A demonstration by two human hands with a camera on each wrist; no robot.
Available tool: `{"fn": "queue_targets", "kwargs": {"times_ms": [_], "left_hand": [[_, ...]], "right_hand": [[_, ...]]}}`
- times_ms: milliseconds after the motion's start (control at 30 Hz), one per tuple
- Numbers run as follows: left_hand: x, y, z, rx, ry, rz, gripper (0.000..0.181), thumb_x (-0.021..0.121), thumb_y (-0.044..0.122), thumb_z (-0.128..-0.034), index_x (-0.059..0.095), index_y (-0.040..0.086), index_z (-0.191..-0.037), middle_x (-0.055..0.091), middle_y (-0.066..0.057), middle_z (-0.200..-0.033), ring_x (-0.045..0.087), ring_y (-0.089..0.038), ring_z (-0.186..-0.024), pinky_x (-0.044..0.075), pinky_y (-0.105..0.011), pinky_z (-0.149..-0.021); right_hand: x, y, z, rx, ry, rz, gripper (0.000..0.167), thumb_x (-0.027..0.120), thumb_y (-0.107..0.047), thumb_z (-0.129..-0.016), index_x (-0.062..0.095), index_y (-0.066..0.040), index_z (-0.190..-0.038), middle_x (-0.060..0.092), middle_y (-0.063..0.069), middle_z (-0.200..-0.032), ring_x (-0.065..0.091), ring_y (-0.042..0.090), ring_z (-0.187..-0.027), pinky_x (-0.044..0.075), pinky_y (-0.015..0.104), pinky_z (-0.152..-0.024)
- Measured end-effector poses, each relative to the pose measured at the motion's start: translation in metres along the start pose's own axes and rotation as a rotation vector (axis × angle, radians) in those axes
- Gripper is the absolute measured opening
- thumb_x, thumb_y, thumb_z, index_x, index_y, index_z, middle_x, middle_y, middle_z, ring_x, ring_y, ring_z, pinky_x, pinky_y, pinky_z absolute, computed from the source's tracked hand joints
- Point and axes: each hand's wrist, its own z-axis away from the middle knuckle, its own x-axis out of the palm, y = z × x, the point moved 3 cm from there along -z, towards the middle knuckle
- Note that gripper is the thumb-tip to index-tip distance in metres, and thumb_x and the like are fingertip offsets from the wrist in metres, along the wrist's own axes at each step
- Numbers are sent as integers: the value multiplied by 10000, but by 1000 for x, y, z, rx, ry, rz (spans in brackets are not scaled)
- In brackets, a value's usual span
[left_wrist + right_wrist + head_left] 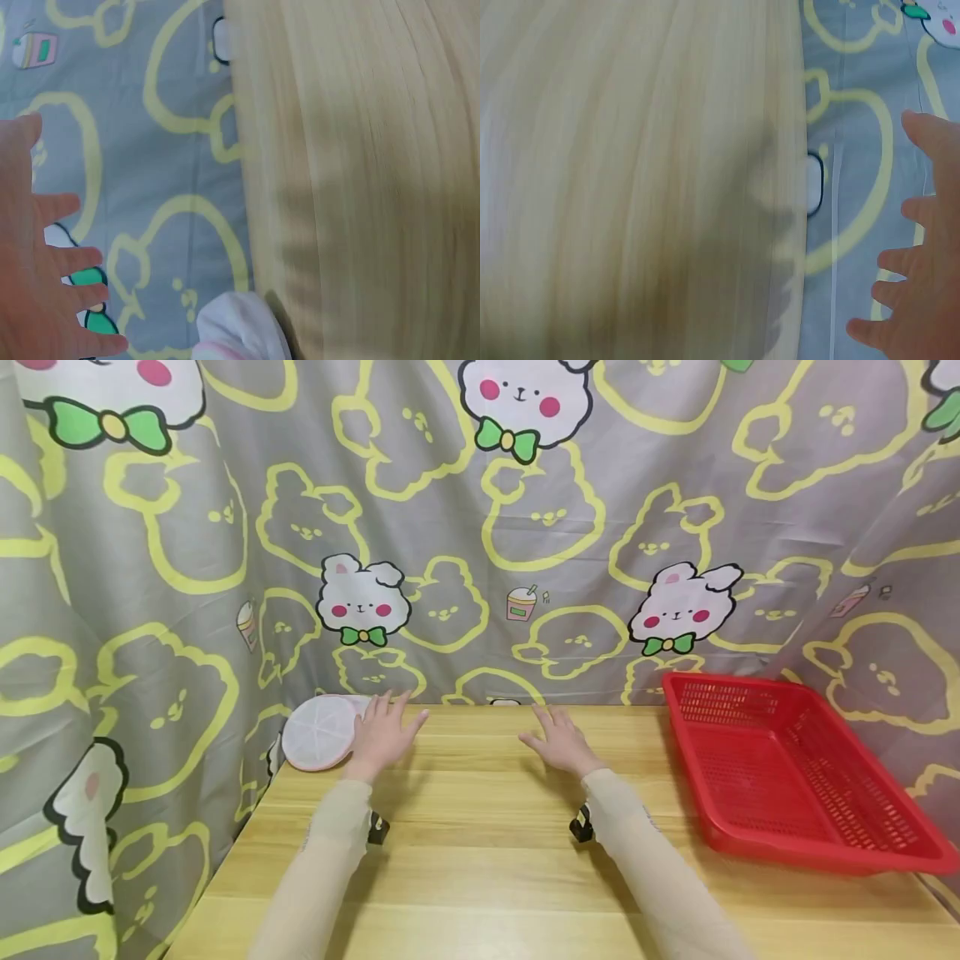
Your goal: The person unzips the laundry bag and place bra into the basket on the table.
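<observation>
My left hand (pixel 384 735) reaches over the back left of the wooden table (pixel 465 827), fingers spread and holding nothing. Nearest to it is a round white thing (pixel 318 732) with a pinkish edge and lines running out from its middle. Part of that white thing (pixel 240 326) shows at the bottom of the left wrist view; its kind is unclear. My right hand (pixel 562 743) hovers above the table's back middle, casting a shadow, with fingers apart and nothing in them. Both wrist views show the spread fingers of the left hand (pixel 34 262) and right hand (pixel 930 262).
On the right side of the table stands a red plastic basket (pixel 693 768) with slotted walls. A grey curtain (pixel 450 527) with yellow outlines and white cartoon animals hangs behind the table and along both sides. Small black devices sit at both wrists.
</observation>
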Motion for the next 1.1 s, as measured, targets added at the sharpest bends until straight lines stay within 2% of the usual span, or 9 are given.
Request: {"fn": "queue_targets", "kwargs": {"times_ms": [100, 233, 367, 633, 867, 967, 1100], "left_hand": [[-6, -10, 7, -3, 7, 32, 728, 280, 674, -966, 309, 208, -1524, 278, -200, -1569, 195, -420, -1460, 168, -725, -1097], [-14, -24, 17, -14, 48, 75, 739, 283, 676, -965, 351, 175, -1503, 313, -206, -1549, 238, -421, -1440, 203, -722, -1074], [-20, -38, 26, -36, 77, 102, 759, 265, 679, -966, 368, 142, -1492, 329, -205, -1543, 276, -419, -1423, 249, -703, -1059], [-36, -59, 45, -109, 102, 133, 645, 304, 520, -1025, 328, 85, -1502, 357, -227, -1521, 321, -456, -1386, 286, -700, -1038], [-44, -83, 49, -164, 128, 225, 641, 303, 457, -1041, 314, -2, -1488, 360, -286, -1499, 325, -477, -1379, 268, -602, -1127], [-44, -92, 46, -192, 120, 293, 648, 296, 441, -1046, 288, -29, -1492, 325, -301, -1514, 282, -465, -1408, 217, -567, -1165], [-42, -106, 41, -259, 94, 350, 655, 280, 446, -1045, 263, -22, -1503, 285, -301, -1533, 242, -463, -1428, 191, -562, -1177]], "right_hand": [[10, -12, -4, -25, -7, -73, 765, 470, -515, -981, 158, -132, -1564, 145, 277, -1590, 119, 491, -1464, 184, 681, -1129], [24, -34, -11, -49, -44, -180, 782, 495, -510, -975, 166, -113, -1561, 140, 270, -1594, 115, 452, -1479, 177, 634, -1160], [39, -56, -16, -65, -78, -230, 789, 498, -524, -969, 167, -121, -1563, 143, 240, -1604, 136, 405, -1489, 193, 595, -1174], [63, -102, -25, -132, -159, -295, 784, 483, -528, -974, 149, -139, -1567, 155, 236, -1603, 146, 391, -1489, 210, 581, -1174], [77, -146, -40, -176, -213, -316, 779, 488, -512, -975, 163, -119, -1563, 210, 184, -1602, 177, 355, -1489, 221, 512, -1193], [80, -162, -48, -191, -215, -317, 774, 488, -508, -974, 175, -110, -1560, 233, 159, -1602, 191, 334, -1490, 217, 489, -1200], [82, -179, -55, -202, -215, -325, 770, 480, -506, -977, 175, -104, -1559, 232, 116, -1613, 185, 306, -1498, 202, 472, -1209]]}}
